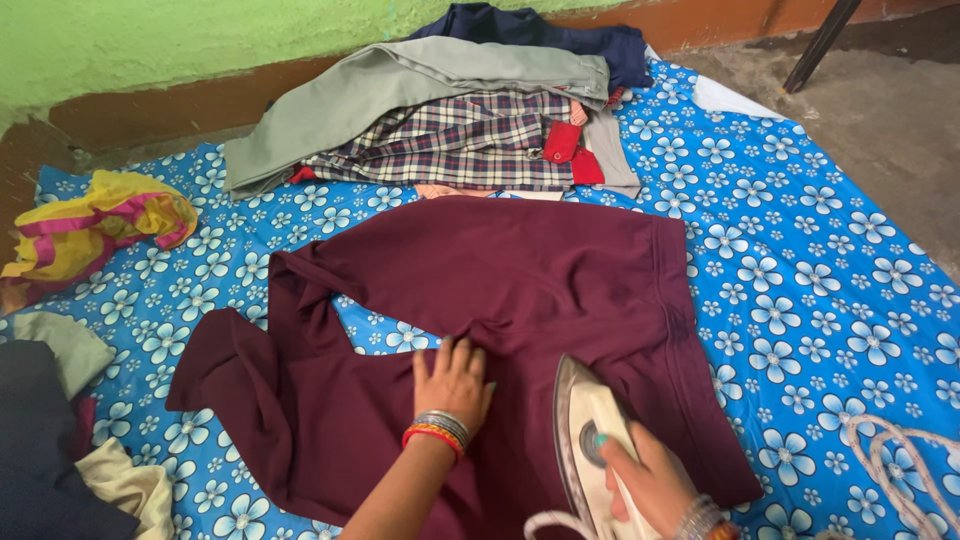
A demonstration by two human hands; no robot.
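Note:
A maroon garment (500, 290) lies spread on a blue sheet with white flowers (800, 270). My left hand (452, 380) rests flat on the garment's lower middle, fingers apart, with coloured bangles at the wrist. My right hand (650, 480) grips the handle of a white electric iron (585, 440), whose tip points away from me on the maroon cloth, just right of my left hand. The iron's rear end runs out of the frame at the bottom.
A pile of folded clothes (450, 110), grey, checked and navy, sits at the far edge by the green wall. A yellow and pink cloth (100, 225) lies at left, dark and beige garments (60, 440) at lower left. A braided cord (900, 460) curls at lower right.

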